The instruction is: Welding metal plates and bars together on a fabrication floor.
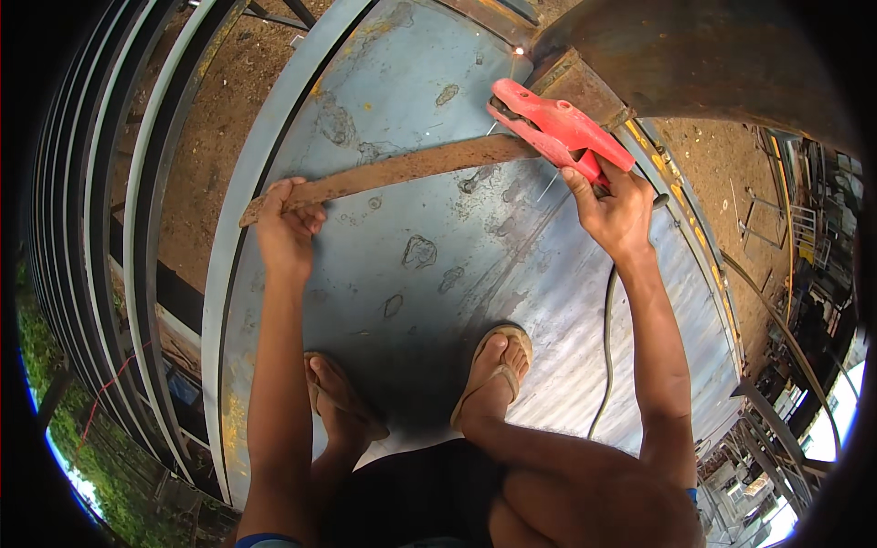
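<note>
My left hand (285, 228) is closed round the left end of a long, rusty flat steel bar (393, 172), which slants up to the right above the grey metal plate (365, 274). In my right hand (619, 212) is a red welding electrode holder (562, 119), its jaws toward the upper left, over the bar's far end. Short lengths of thin rod show beside the holder, but I cannot tell how they sit in it. A small bright spark (519, 52) glows just beyond the holder, near a rusty steel block (577, 84).
I squat on the plate, my sandalled feet (498, 370) near its middle. A dark cable (609, 356) runs down beside my right forearm. Curved steel bars (139, 183) with gaps over bare soil lie to the left. A large rusty cylinder (703, 59) blocks the upper right.
</note>
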### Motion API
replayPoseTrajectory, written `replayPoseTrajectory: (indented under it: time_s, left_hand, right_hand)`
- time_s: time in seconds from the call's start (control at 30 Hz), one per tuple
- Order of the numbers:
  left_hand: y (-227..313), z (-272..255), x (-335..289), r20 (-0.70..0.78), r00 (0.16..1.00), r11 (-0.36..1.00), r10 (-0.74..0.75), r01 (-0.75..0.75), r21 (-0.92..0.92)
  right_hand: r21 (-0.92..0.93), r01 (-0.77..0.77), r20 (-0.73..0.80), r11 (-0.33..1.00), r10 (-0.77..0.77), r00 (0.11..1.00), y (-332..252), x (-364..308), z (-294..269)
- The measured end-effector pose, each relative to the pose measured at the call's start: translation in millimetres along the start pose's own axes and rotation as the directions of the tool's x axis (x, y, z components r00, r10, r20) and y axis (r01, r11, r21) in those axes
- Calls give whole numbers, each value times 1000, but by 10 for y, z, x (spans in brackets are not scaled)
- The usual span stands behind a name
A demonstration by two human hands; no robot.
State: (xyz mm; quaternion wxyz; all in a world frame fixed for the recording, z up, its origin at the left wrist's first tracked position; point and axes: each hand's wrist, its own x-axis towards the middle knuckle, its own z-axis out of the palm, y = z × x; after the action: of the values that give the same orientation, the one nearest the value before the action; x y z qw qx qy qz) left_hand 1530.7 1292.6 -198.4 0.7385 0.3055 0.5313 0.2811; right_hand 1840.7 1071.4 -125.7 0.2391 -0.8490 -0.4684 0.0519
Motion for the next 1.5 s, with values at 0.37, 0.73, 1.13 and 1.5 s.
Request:
replayPoseTrajectory:
  time_s: [0.37, 0.73, 1.13, 1.5]
  left_hand:
    - [21, -3, -8, -5, 1000, 1000, 7, -7, 11]
    - [57, 34, -31, -16, 1000, 1000, -8, 8, 15]
    - [27, -6, -9, 7, 1000, 1000, 4, -4, 21]
    - [15, -17, -1, 9, 1000, 1000, 12, -12, 1]
  right_hand:
    - [-10, -58, -7, 998, 58, 998, 4, 76, 36]
    - [-10, -43, 15, 999, 44, 999, -4, 77, 3]
    - [-12, -45, 13, 999, 45, 999, -23, 51, -7]
    - [-24, -85, 1, 996, 85, 996, -35, 116, 27]
